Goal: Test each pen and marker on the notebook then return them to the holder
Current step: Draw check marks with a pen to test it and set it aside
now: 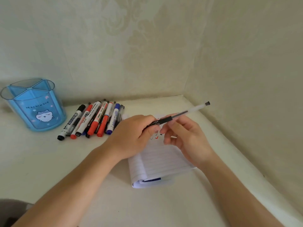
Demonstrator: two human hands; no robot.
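Nearest lay a lined paper notebook on the pale tabletop, small ticks near its top. Above it, the left hand pinched the dark cap end of a slim translucent pen; the right hand gripped its barrel. Plastic markers lay heaped beside a blue holder lettered "Nachiware".

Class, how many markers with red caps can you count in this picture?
3, all in the pile beside the blue holder: one at its left, one in the middle, one towards the right. Others may lie hidden underneath.
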